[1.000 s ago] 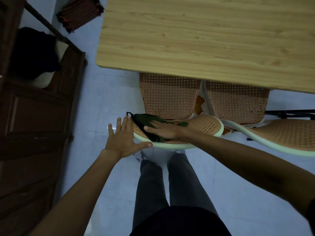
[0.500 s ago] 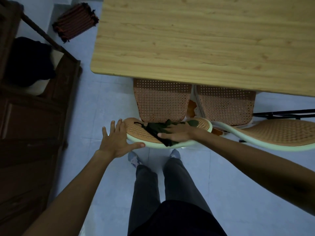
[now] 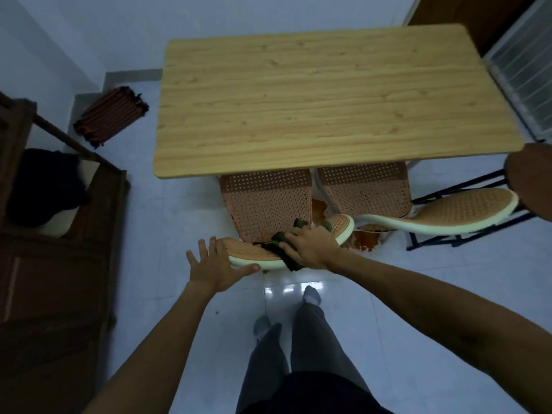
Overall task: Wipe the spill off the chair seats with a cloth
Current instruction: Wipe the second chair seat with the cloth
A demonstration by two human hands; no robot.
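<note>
Right hand [image 3: 313,246] flat, pressing cloth [image 3: 273,245] on chair [image 3: 248,253]; left hand [image 3: 213,265] spread open, touching chair's left edge.

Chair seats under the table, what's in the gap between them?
Orange spill on the floor, between the left seat and right seat, in the head view.

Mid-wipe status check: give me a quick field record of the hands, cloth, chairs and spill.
left hand: open, fingers spread, thumb against the cream rim of the left chair back
right hand: palm down, pressing the cloth
cloth: dark green, bunched on the left chair's back, by the seat
spill: orange puddle on the floor between the chairs
right chair: untouched
table: both seats partly under it
</note>
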